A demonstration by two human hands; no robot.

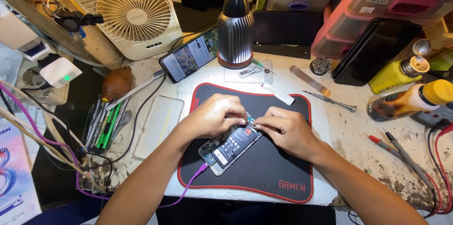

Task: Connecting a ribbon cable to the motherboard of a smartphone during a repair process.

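Two hands work one opened phone [228,148] on a black mat [264,168]: left hand [214,116] and right hand [283,128] both pinch at its far end, fingertips nearly touching.

Both bare forearms angle in from the bottom edge and converge at centre, where the left hand [212,116] and right hand [285,130] meet knuckles up, fingers curled, fingertips pinched close together, almost touching.
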